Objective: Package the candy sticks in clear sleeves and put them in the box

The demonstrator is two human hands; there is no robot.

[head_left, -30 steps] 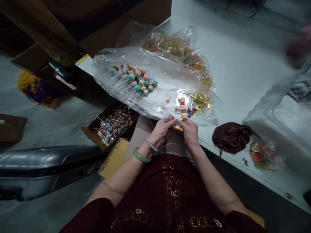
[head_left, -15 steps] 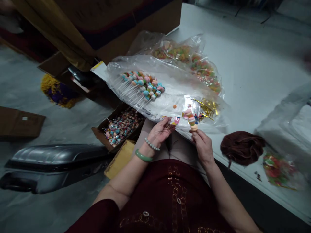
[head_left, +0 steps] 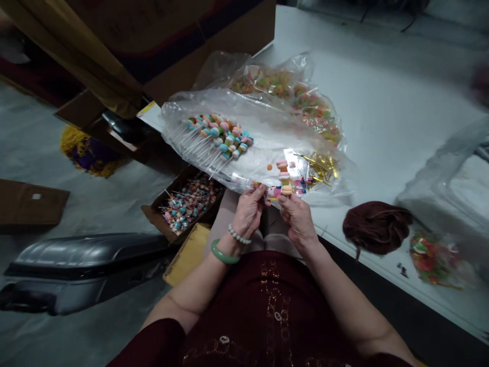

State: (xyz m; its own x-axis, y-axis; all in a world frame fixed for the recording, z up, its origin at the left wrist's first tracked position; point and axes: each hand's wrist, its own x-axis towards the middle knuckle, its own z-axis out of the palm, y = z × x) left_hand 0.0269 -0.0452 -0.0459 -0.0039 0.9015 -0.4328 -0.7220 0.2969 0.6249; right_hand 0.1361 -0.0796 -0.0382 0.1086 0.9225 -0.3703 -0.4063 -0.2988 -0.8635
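Note:
My left hand [head_left: 249, 210], with a beaded bracelet and a green bangle, pinches a small printed plastic wrapper [head_left: 273, 191]. My right hand [head_left: 298, 218] is closed on the lower end of a marshmallow candy skewer [head_left: 283, 174], which points up and away from me. The skewer stands right beside the wrapper; whether it is inside cannot be made out. Beyond my hands, a pile of candy skewers [head_left: 229, 140] with white sticks lies on a clear plastic sheet [head_left: 260, 120]. Gold twist ties [head_left: 323, 168] lie on the sheet to the right, near printed wrappers.
Bags of colourful gummy candy [head_left: 313, 104] lie behind the sheet on the white table [head_left: 374, 102]. A box of wrapped candies [head_left: 187, 204] sits below left, by a grey suitcase [head_left: 87, 255]. A dark brown cloth bundle [head_left: 376, 227] and another candy bag [head_left: 431, 257] are at right.
My right hand has moved left with the candy skewer, bringing it up against the wrapper in my left hand. The whole view has shifted slightly.

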